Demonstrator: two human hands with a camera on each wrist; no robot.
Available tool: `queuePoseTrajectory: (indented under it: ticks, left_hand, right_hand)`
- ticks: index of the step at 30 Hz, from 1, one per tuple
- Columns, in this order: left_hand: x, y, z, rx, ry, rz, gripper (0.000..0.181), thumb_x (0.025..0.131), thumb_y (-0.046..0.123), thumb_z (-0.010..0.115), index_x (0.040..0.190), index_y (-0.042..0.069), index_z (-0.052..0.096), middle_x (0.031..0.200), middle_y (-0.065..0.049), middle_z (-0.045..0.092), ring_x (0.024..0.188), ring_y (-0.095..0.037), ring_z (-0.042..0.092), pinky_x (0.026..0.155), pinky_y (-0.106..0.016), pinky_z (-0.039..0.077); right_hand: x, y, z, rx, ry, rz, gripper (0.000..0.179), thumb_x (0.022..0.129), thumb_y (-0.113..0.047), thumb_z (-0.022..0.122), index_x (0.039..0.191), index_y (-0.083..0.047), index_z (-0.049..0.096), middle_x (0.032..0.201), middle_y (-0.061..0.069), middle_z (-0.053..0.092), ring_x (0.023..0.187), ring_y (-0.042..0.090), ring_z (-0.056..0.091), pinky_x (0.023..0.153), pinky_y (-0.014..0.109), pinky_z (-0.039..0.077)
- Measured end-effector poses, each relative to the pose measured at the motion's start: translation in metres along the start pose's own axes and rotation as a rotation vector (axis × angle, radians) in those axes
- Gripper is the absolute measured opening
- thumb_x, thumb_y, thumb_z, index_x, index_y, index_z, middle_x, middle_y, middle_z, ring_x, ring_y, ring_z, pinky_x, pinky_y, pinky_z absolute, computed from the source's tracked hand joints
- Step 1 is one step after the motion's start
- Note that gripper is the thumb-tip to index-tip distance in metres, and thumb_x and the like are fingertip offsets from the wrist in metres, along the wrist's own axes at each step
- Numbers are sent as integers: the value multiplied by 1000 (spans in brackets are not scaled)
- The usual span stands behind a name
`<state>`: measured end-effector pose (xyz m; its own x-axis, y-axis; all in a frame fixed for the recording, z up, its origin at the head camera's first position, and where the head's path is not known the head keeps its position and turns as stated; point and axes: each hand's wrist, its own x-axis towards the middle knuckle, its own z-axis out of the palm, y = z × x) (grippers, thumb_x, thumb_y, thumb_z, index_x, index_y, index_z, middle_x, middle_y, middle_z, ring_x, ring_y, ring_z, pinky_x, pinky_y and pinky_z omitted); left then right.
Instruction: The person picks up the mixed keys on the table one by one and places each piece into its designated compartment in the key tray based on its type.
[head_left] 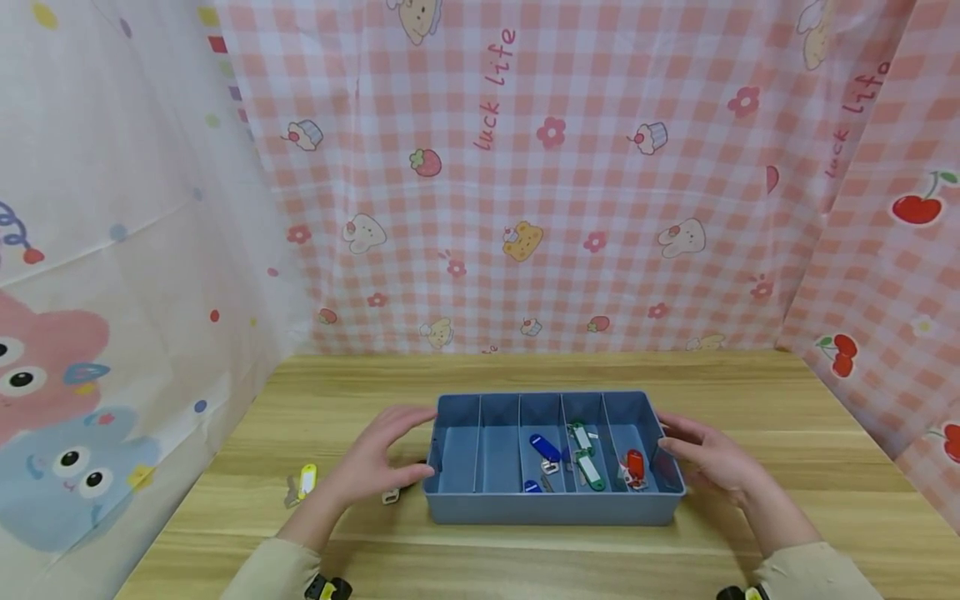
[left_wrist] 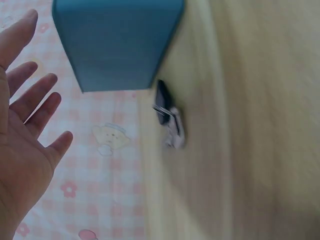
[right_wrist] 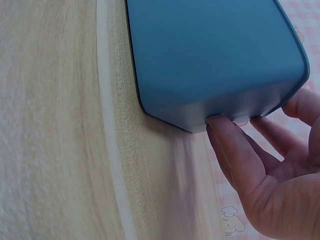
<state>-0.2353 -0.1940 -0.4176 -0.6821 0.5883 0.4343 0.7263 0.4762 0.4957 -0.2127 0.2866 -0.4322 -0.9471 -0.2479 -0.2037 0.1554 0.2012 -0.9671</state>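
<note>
A blue-grey tray (head_left: pixel 555 508) with several compartments stands on the table. My left hand (head_left: pixel 375 458) is by its left end, thumb and fingers spread; the left wrist view shows them off the wall. At the right end, my right hand (head_left: pixel 712 458) touches the outer wall with extended fingers (right_wrist: pixel 237 150), its thumb at the rim. Blue key tags (head_left: pixel 544 448) lie in the middle compartment, green key tags (head_left: pixel 589 471) in the one beside it, and a red key tag (head_left: pixel 635 464) in the rightmost. Under my left hand lies a dark key tag (left_wrist: pixel 162 102) with metal parts.
A yellow key tag (head_left: pixel 307 481) with a key lies on the wooden table (head_left: pixel 525 562), left of my left hand. Pink checked cloth (head_left: pixel 555 183) hangs behind and at the right; a white printed cloth (head_left: pixel 150 275) hangs at the left.
</note>
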Motion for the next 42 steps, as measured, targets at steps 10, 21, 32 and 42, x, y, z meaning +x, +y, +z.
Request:
queuePoseTrajectory:
  ticks: [10,21,32,42]
  left_hand:
    - [-25,-14,0,64,10,-1,78,73,24,89,140,4,54,134,-10,59,123,-31,50,97,-56,43]
    - [-41,-28,-3,50,-45,-8,82,66,20,93,138,5,55,135,-8,58,122,-29,50,98,-54,43]
    - [-44,-43,-6,81,-138,5,70,68,23,91,129,4,63,130,-7,62,120,-29,53,99,-52,42]
    - [-41,-54,-6,18,-191,78,49,73,19,89,116,6,71,118,-8,67,110,-25,58,95,-44,46]
  right_hand:
    - [0,0,0,-13,2,0,66,102,-17,55,154,4,20,155,35,18,130,39,43,94,52,49]
    - [0,1,1,-27,10,0,66,102,-17,54,154,5,20,155,34,18,129,38,44,93,50,50]
    - [1,1,0,-17,2,-4,66,103,-18,55,154,5,20,156,34,17,130,39,44,94,50,50]
    - [0,-1,-1,-31,19,29,67,102,-21,56,154,3,22,154,34,21,128,40,45,95,54,48]
